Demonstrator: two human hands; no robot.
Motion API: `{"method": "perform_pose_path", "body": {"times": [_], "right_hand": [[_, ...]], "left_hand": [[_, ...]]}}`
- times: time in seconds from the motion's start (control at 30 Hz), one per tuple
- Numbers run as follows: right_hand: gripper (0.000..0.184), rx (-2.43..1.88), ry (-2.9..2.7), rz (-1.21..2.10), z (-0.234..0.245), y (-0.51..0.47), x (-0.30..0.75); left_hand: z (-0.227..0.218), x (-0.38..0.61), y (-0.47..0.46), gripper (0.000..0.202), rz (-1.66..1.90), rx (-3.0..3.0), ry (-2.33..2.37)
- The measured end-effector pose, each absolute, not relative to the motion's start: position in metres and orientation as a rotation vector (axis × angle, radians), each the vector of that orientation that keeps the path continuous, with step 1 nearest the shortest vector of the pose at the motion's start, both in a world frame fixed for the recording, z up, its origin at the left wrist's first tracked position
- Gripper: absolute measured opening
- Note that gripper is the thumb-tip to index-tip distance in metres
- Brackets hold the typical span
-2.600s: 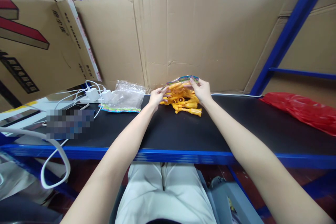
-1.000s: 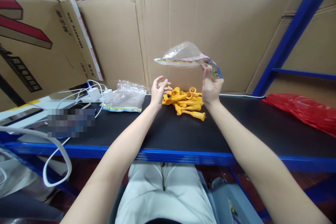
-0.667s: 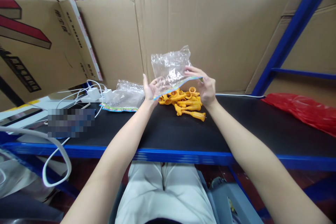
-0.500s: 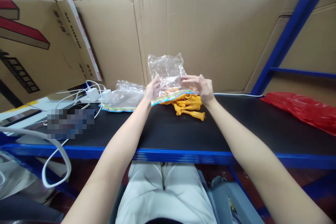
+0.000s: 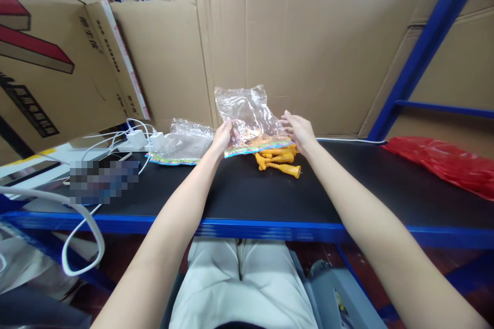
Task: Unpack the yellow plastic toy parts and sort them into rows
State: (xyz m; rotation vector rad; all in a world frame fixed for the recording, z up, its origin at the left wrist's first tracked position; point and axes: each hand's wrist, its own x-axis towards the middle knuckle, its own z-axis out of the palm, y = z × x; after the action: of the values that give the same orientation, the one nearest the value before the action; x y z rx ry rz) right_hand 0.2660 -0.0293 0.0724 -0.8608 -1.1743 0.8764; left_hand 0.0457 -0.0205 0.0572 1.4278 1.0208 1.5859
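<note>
A clear plastic bag (image 5: 249, 115) with a colourful printed edge is held up over a pile of yellow plastic toy pieces (image 5: 278, 158) on the black shelf top (image 5: 270, 195). My left hand (image 5: 223, 136) grips the bag's left edge. My right hand (image 5: 299, 131) holds its right edge, fingers partly stretched along the bag. The bag covers the back of the yellow pile; a few pieces stick out in front.
A second crumpled clear bag (image 5: 181, 143) lies to the left, beside white chargers and cables (image 5: 133, 139). A red plastic bag (image 5: 443, 162) lies at the right. Cardboard (image 5: 309, 51) walls the back, and a blue rack post (image 5: 424, 46) rises at right.
The bag was emptied and lifted off the yellow pieces by my right hand, then my left hand took its other edge. Both hands have lowered it over the pile.
</note>
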Motion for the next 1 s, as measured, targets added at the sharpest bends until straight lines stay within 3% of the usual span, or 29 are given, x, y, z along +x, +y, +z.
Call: {"method": "perform_pose_path", "body": {"times": [0.1, 0.2, 0.4, 0.7, 1.0], "right_hand": [[0.031, -0.868, -1.159, 1.027, 0.071, -0.029, 0.266], [0.026, -0.868, -1.133, 0.968, 0.072, -0.030, 0.263], [0.038, -0.850, -1.197, 0.969, 0.074, -0.032, 0.256], [0.033, -0.853, -1.416, 0.681, 0.061, -0.029, 0.251], [0.024, -0.800, -1.558, 0.444, 0.054, -0.023, 0.254]], "left_hand": [[0.056, 0.051, -0.025, 0.053, 1.418, 1.502, 0.975], [0.055, 0.056, -0.030, 0.054, 1.385, 1.562, 1.012], [0.050, 0.060, -0.033, 0.042, 1.437, 1.553, 1.026], [0.039, 0.055, -0.015, 0.032, 1.615, 1.631, 1.318], [0.039, 0.059, -0.019, 0.027, 1.402, 1.479, 1.348]]}}
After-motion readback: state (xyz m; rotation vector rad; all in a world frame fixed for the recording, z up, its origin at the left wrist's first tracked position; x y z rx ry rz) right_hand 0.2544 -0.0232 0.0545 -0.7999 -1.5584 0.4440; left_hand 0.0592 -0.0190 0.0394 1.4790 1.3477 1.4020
